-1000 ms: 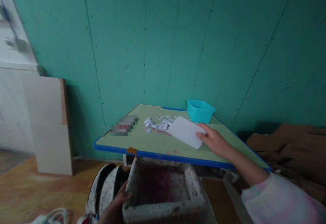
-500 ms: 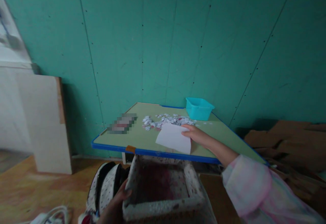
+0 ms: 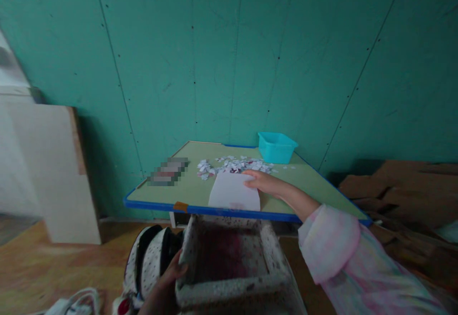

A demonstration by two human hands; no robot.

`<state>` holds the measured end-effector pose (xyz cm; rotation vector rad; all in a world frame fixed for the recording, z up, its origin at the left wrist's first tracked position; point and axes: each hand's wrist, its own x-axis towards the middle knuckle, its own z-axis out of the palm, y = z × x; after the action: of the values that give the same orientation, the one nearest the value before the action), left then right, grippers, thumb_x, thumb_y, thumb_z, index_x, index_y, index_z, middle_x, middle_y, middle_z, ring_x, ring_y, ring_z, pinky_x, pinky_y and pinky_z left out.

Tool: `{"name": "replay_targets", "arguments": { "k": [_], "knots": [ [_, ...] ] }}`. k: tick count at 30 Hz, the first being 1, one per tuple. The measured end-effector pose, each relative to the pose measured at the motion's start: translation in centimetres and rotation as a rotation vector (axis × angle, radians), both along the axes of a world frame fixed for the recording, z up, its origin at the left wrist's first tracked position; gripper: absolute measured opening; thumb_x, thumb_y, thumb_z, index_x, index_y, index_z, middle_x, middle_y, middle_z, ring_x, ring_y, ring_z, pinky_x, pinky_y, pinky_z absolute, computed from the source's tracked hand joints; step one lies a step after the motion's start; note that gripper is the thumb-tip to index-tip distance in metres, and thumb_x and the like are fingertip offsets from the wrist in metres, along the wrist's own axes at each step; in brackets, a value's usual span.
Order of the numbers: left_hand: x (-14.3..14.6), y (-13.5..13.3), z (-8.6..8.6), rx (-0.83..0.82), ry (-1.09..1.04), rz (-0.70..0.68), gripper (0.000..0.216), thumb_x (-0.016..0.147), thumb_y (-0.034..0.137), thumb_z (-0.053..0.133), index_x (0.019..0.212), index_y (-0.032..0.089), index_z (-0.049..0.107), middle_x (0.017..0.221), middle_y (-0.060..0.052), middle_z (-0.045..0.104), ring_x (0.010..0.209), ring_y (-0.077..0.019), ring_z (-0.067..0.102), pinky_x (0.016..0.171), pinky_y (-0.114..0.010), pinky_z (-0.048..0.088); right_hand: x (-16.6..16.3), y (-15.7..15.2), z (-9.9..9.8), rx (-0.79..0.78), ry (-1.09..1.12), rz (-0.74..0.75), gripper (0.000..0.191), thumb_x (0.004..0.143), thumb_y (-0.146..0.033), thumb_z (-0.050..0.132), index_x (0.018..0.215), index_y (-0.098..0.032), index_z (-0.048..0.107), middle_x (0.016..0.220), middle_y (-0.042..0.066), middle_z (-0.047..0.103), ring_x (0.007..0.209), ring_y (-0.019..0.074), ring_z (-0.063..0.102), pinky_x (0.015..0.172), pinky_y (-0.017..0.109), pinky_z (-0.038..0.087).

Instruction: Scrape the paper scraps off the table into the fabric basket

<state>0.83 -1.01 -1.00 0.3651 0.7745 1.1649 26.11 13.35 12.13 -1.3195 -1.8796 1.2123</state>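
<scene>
Wall: dull green panels point(image 3: 214, 57) with dark seams and small dark dots, filling everything behind the table.
Table: pale green top point(image 3: 193, 193) with a blue edging point(image 3: 229, 211), pushed up near the wall; a patch of orange-brown tape point(image 3: 180, 206) sits on the front edging.
Right hand: mine point(image 3: 257, 182), closed on the upper right part of the sheet, my arm reaching in from the right in a pastel, tie-dyed sleeve point(image 3: 332, 243).
Sheet: flat white piece of paper or card point(image 3: 229, 192), over the front middle of the tabletop, its near end at the blue edging and its far end beside the scraps.
Scraps: loose heap of small white paper pieces point(image 3: 238, 163), some with reddish marks, spread behind the sheet.
Basin: bright turquoise plastic tub point(image 3: 277, 148), at the back right of the table, just beyond the scraps.
Left hand: mine point(image 3: 173, 272), clamped on the box's left rim; I cannot see all its fingers.
Box: off-white, dark-speckled rectangular box point(image 3: 232, 287), open at the top and stained reddish inside, below the table's front edge.
Bag: white dotted bag with black trim point(image 3: 152, 257), left of the box.
Board: tall pale panel point(image 3: 53, 172), leaning at the left.
Cardboard: brown flattened pieces point(image 3: 390, 186), piled right of the table.
</scene>
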Motion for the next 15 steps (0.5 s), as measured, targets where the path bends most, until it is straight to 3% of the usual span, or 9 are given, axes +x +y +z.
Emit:
{"name": "replay_targets", "arguments": {
  "k": [5,9,15],
  "knots": [
    [0.5,-0.5,1.0,-0.040,0.048,0.000,0.049,0.066,0.013,0.059,0.114,0.016,0.052,0.096,-0.009,0.072,0.086,-0.0304,0.065,0.073,-0.040,0.049,0.4,0.0,-0.1,0.162,-0.057,0.067,0.035,0.073,-0.021,0.051,0.108,-0.016,0.051,0.098,0.006,0.060,0.083,0.0155,0.055,0.074,0.030,0.044],
    [0.6,-0.4,1.2,-0.042,0.032,0.003,0.046,0.059,0.013,0.064,0.105,0.017,0.058,0.088,-0.007,0.073,0.086,-0.0311,0.065,0.073,-0.040,0.050,0.4,-1.1,0.4,0.325,-0.177,0.055,0.037,0.077,-0.025,0.049,0.113,-0.016,0.048,0.104,0.007,0.058,0.088,0.0167,0.054,0.078,0.031,0.042],
    [0.7,-0.4,1.5,-0.035,-0.022,-0.031,0.047,0.057,0.014,0.066,0.104,0.019,0.061,0.082,-0.006,0.074,0.085,-0.0321,0.065,0.072,-0.040,0.051,-0.1,-4.2,0.9,0.522,-0.226,0.057,0.035,0.082,-0.025,0.042,0.115,-0.017,0.046,0.097,0.006,0.060,0.081,0.0142,0.055,0.073,0.027,0.043]
  ]
}}
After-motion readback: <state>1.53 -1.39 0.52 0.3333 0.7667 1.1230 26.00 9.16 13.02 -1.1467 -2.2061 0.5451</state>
